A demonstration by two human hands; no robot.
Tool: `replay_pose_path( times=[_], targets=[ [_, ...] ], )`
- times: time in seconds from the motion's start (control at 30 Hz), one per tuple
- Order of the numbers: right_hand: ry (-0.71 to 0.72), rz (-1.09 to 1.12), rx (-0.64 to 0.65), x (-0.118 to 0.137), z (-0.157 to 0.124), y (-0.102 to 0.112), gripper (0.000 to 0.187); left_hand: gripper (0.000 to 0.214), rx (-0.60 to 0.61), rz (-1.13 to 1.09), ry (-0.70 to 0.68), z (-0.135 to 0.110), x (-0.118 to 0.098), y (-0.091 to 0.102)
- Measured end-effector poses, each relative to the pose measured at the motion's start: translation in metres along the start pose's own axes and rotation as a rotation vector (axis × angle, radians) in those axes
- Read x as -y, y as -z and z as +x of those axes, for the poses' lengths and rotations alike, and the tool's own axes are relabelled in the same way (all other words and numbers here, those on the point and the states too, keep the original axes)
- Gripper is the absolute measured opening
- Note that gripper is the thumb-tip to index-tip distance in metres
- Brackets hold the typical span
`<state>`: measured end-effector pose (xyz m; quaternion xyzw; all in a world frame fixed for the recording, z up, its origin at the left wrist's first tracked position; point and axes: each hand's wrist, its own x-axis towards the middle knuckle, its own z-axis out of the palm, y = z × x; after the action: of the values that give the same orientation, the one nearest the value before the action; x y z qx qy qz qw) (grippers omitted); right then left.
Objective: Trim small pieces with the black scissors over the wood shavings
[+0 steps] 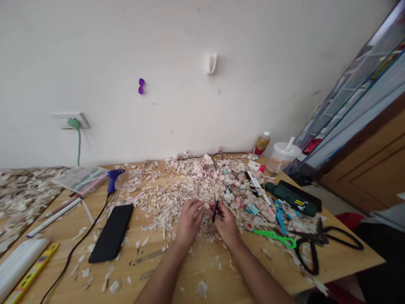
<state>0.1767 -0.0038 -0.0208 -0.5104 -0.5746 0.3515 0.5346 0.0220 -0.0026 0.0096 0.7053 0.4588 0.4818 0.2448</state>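
Both my hands rest on a wooden table (202, 274) in a litter of pale paper or petal scraps (164, 198). My right hand (226, 221) is closed around a small dark tool (215, 210), perhaps small scissors, held upright. My left hand (188, 221) is curled, its fingertips pinching a small pale scrap (206, 205) right beside the tool. The two hands nearly touch.
A black phone (111, 232) lies left. A blue glue gun (112, 177) with black cord, white sticks and a yellow ruler (30, 274) lie further left. Green scissors (275, 236), black scissors (311, 249), a folded dark umbrella (291, 196), a bottle (262, 143) and a lidded cup (282, 156) are right.
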Motion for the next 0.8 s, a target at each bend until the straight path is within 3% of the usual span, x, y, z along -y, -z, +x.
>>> replay_pose_path(
  times=[0.07, 0.13, 0.4, 0.5, 0.7, 0.8],
  targets=[
    [0.009, -0.035, -0.012, -0.001, 0.000, 0.001, 0.026, 0.029, 0.045, 0.092, -0.142, -0.002, 0.001, 0.000],
    [0.023, -0.061, -0.032, -0.002, 0.000, 0.001, 0.027, 0.032, 0.064, 0.128, -0.185, -0.003, 0.004, -0.002],
    [0.088, -0.083, -0.016, -0.010, -0.001, 0.003, 0.027, 0.026, 0.107, -0.001, -0.074, 0.000, 0.005, 0.002],
    [0.101, -0.077, 0.012, -0.009, -0.001, 0.004, 0.025, 0.024, 0.144, -0.110, 0.019, 0.001, 0.004, 0.005],
    [0.102, -0.094, 0.142, 0.001, -0.002, 0.007, 0.022, 0.031, 0.234, -0.510, 0.353, 0.004, 0.008, 0.004],
    [0.099, -0.106, 0.145, 0.000, -0.002, 0.006, 0.024, 0.026, 0.203, -0.596, 0.472, 0.007, 0.007, 0.006]
  ],
)
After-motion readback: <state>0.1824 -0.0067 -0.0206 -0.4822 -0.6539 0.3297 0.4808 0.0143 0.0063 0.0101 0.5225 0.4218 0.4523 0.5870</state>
